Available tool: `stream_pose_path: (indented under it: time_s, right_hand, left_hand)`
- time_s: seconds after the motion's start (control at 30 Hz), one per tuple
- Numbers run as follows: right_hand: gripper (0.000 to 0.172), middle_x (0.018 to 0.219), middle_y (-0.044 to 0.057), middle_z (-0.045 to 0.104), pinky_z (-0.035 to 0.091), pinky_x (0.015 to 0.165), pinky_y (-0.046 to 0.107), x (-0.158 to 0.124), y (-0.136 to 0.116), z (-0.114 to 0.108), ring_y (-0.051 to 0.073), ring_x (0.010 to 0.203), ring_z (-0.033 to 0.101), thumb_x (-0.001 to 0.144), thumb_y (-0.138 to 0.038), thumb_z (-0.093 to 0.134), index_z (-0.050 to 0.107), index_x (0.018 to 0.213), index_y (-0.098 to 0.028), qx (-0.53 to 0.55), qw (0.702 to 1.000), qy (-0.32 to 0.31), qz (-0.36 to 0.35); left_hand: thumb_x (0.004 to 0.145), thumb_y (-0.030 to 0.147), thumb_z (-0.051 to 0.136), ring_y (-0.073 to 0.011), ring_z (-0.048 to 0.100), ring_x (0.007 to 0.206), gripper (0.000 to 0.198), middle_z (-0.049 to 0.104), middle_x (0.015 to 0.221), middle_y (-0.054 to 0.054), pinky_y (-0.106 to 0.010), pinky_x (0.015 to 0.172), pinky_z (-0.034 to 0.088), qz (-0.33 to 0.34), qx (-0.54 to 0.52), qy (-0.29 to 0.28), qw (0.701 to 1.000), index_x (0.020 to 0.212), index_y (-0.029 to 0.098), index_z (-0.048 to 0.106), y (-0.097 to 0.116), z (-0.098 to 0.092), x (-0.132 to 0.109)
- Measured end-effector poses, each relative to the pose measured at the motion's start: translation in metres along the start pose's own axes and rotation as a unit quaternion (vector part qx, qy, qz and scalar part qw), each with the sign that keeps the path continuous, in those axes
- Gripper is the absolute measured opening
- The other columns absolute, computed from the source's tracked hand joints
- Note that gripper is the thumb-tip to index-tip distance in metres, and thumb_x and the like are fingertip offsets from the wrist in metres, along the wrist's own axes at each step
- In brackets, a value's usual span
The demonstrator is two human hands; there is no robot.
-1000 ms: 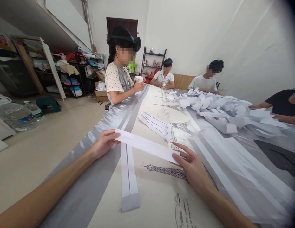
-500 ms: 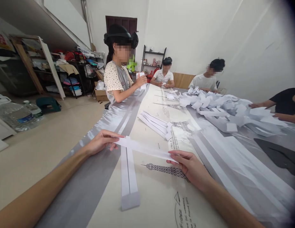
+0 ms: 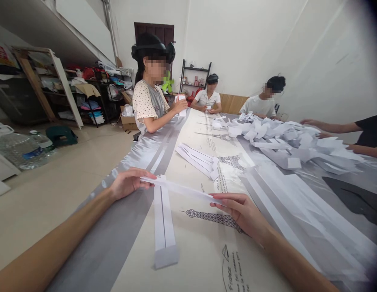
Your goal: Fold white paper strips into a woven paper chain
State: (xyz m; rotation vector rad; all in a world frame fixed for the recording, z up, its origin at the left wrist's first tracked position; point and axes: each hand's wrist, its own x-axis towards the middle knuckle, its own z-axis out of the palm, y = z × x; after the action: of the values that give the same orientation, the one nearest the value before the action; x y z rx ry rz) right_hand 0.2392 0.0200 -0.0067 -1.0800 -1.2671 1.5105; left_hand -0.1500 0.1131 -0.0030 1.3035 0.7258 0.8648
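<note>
A long, narrow white paper strip [image 3: 184,190] stretches between my two hands, above the table. Its left end is pinched by my left hand [image 3: 129,183], thumb on top. My right hand [image 3: 238,209] grips the other end between thumb and fingers. Beneath the strip's left part lies a folded paper strip [image 3: 164,227] with a dark line down its length and a folded flap at its near end. Farther off, a fanned stack of similar folded strips [image 3: 198,159] rests on the tablecloth [image 3: 140,267], which bears Eiffel Tower prints.
A heap of loose white papers [image 3: 285,136] covers the table's right side, with long white sheets [image 3: 294,215] nearer me. A person [image 3: 152,93] at the left edge holds white paper. More people sit at the far end and right. Water bottles [image 3: 22,150] stand on the floor.
The strip in my hands has tilted so it shows more edge-on, and its right end has come slightly left with my right hand. At the right, a person's arm now reaches over the paper heap.
</note>
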Motion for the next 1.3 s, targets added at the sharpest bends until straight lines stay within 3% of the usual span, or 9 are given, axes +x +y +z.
stream_pose_path:
  time_s: [0.13,0.27,0.33,0.4,0.53,0.7,0.97,1.1,1.3]
  right_hand:
    - [0.023,0.111,0.009,0.075,0.059,0.089,0.038,-0.003,-0.002,0.005,0.025,0.098,0.071,0.084,-0.043,0.079,0.081,0.096,-0.023,-0.103,0.994,0.024,-0.022]
    - [0.030,0.097,0.005,0.074,0.058,0.071,0.033,-0.006,-0.003,0.012,0.020,0.080,0.069,0.084,-0.042,0.079,0.075,0.109,-0.026,-0.172,0.981,0.058,-0.074]
    - [0.022,0.095,0.005,0.073,0.056,0.068,0.032,-0.008,-0.003,0.015,0.019,0.078,0.066,0.087,-0.041,0.076,0.076,0.102,-0.025,-0.207,0.969,0.064,-0.114]
    - [0.015,0.091,0.004,0.072,0.055,0.070,0.032,-0.010,-0.002,0.019,0.020,0.080,0.065,0.090,-0.037,0.072,0.076,0.097,-0.025,-0.241,0.955,0.062,-0.161]
    - [0.010,0.092,0.004,0.071,0.055,0.072,0.031,-0.011,0.002,0.027,0.020,0.083,0.066,0.093,-0.028,0.068,0.076,0.099,-0.026,-0.308,0.921,0.044,-0.234]
    - [0.014,0.096,0.005,0.072,0.056,0.067,0.028,-0.011,0.012,0.032,0.018,0.081,0.069,0.095,-0.020,0.066,0.077,0.101,-0.025,-0.370,0.881,0.016,-0.294]
    - [0.014,0.092,0.005,0.073,0.058,0.068,0.027,-0.015,0.013,0.040,0.017,0.079,0.070,0.095,-0.014,0.064,0.076,0.100,-0.021,-0.403,0.843,0.007,-0.357]
    - [0.016,0.087,0.004,0.074,0.057,0.067,0.027,-0.016,0.013,0.044,0.016,0.075,0.069,0.095,-0.011,0.063,0.075,0.096,-0.021,-0.432,0.804,0.014,-0.408]
    - [0.013,0.086,0.004,0.074,0.055,0.065,0.029,-0.018,0.015,0.049,0.016,0.073,0.068,0.095,-0.011,0.063,0.072,0.097,-0.020,-0.473,0.767,0.032,-0.433]
  left_hand:
    - [0.084,0.041,0.075,-0.0142,0.061,0.066,0.026,0.071,0.075,-0.005,-0.024,0.067,0.050,-0.007,0.104,0.009,0.995,0.084,0.015,0.079,0.005,0.007,-0.001]
    - [0.088,0.038,0.074,-0.0164,0.065,0.080,0.026,0.072,0.095,-0.004,-0.026,0.077,0.051,0.016,0.288,-0.066,0.955,0.107,0.020,0.074,0.017,0.016,-0.003]
    - [0.096,0.039,0.064,-0.0189,0.066,0.092,0.024,0.071,0.107,-0.005,-0.028,0.085,0.049,0.061,0.396,-0.121,0.908,0.109,0.021,0.074,0.022,0.024,-0.005]
    - [0.102,0.038,0.056,-0.0194,0.065,0.096,0.024,0.069,0.108,-0.006,-0.027,0.086,0.047,0.112,0.509,-0.153,0.839,0.108,0.022,0.073,0.022,0.038,-0.008]
    - [0.106,0.039,0.047,-0.0199,0.064,0.093,0.027,0.067,0.100,-0.004,-0.029,0.081,0.043,0.198,0.644,-0.148,0.724,0.110,0.021,0.067,0.008,0.069,-0.011]
    - [0.110,0.025,0.035,-0.0164,0.057,0.067,0.037,0.058,0.071,0.000,-0.029,0.063,0.035,0.279,0.715,-0.115,0.631,0.086,0.018,0.061,-0.005,0.090,-0.013]
    - [0.108,0.018,0.039,-0.0173,0.057,0.063,0.024,0.060,0.073,0.000,-0.030,0.061,0.039,0.322,0.733,-0.113,0.589,0.095,0.017,0.059,-0.012,0.106,-0.021]
    - [0.108,0.023,0.042,-0.0187,0.062,0.068,0.019,0.064,0.077,-0.001,-0.031,0.063,0.044,0.343,0.723,-0.089,0.593,0.102,0.017,0.059,-0.012,0.113,-0.023]
    - [0.104,0.007,0.039,-0.0182,0.065,0.073,0.023,0.069,0.085,-0.005,-0.032,0.072,0.053,0.387,0.691,-0.086,0.605,0.114,0.015,0.057,-0.013,0.121,-0.027]
